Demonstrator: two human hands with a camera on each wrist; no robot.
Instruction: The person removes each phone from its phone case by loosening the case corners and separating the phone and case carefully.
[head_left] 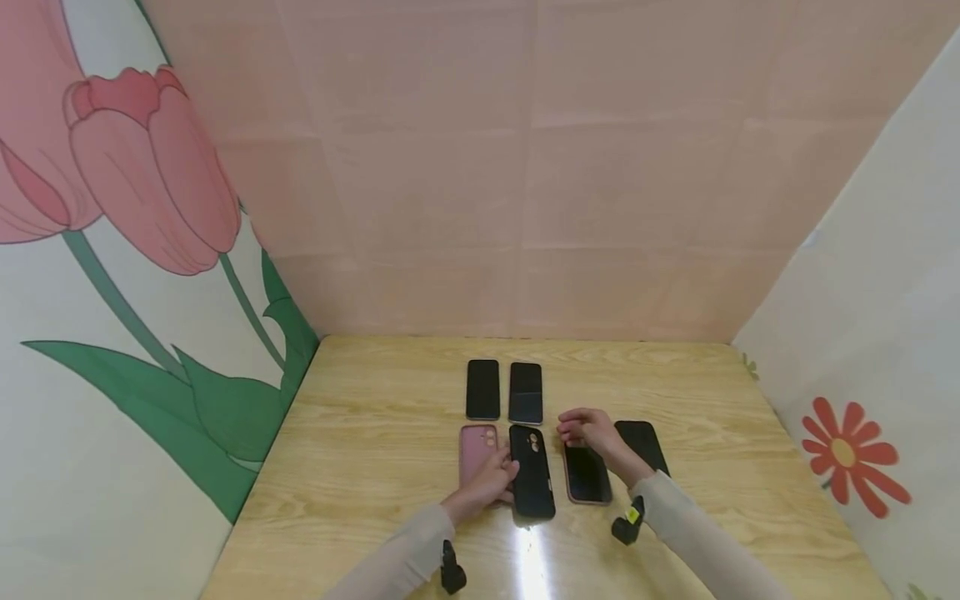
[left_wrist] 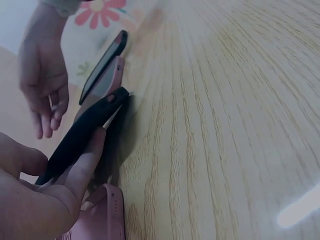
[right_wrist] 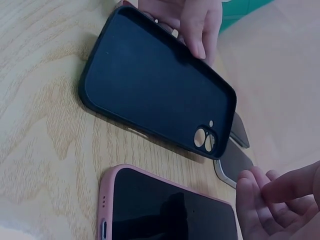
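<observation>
My left hand [head_left: 486, 485] pinches the left edge of a black phone case [right_wrist: 155, 82], thumb inside and fingers underneath. The case is tilted up off the table, its hollow inside bare and its camera cutout at the far end. Beneath that hand lies a pink phone case [head_left: 474, 450], partly covered. My right hand [head_left: 595, 433] hovers over the far end of a dark-screened phone in a pink case [head_left: 587, 479]. Its fingers are loosely bent and hold nothing. In the left wrist view, the right hand [left_wrist: 46, 75] hangs clear of the phones.
Two dark phones, one at left [head_left: 483, 390] and one beside it [head_left: 526, 393], lie side by side farther back. A black phone or case [head_left: 643, 446] lies right of the pink-cased phone, partly behind the right forearm. A wood-grain table [head_left: 360, 467] carries everything.
</observation>
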